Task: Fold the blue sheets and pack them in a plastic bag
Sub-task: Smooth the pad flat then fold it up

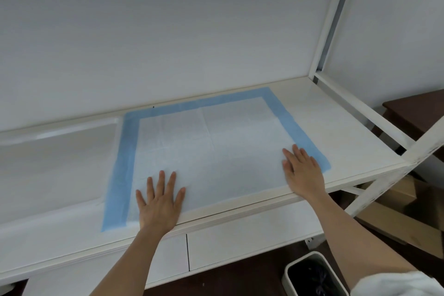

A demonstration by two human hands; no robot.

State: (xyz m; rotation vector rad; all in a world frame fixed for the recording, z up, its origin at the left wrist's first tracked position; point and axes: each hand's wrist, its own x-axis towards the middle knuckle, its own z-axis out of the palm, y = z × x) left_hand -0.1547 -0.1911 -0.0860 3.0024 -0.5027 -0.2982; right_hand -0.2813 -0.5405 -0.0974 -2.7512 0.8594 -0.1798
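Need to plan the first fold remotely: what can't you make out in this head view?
- Sheet: its near edge, partly under the left hand and right hand.
- Plastic bag: cut off by the left frame edge, glare blurs its outline.
- Bin: contents too dark, bottom edge cuts it.

arms: bare to past elbows | right sleeve: white, short | hands: no rings

A white metal shelf frame stands over the white worktop. At five o'clock, a white waste bin with a black liner; at four o'clock, brown cardboard boxes.
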